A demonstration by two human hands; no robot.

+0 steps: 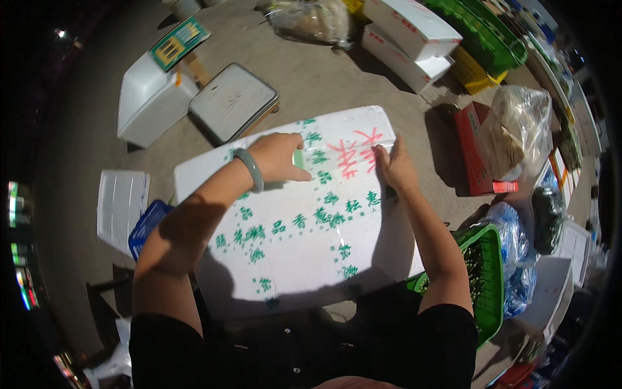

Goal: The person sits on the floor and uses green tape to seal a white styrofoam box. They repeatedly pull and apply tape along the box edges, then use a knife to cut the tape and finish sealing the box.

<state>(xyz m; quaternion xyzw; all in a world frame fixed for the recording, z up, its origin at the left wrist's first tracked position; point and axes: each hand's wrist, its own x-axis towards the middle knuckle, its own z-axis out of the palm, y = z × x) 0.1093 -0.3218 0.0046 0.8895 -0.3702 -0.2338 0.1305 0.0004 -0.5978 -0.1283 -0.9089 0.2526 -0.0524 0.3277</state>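
Note:
A large white styrofoam box point(296, 253) lies right in front of me. Strips of tape with green printed characters run across its top, and red handwriting marks the upper right part. My left hand point(277, 158), below a jade-like bangle point(249, 169), curls around a small roll with a pale green core point(298, 159), seemingly packing tape, over the box top. Most of that roll is hidden by the hand. At the box's right edge, my right hand point(396, 163) grips the corner, thumb on top and fingers down the side.
Beyond the box is a platform scale point(233, 99), beside an open styrofoam box point(155, 99). Stacked white boxes point(413, 31) stand at upper right. A red carton point(472, 150) and a plastic bag point(517, 131) are at right, above a green crate point(493, 282) of vegetables.

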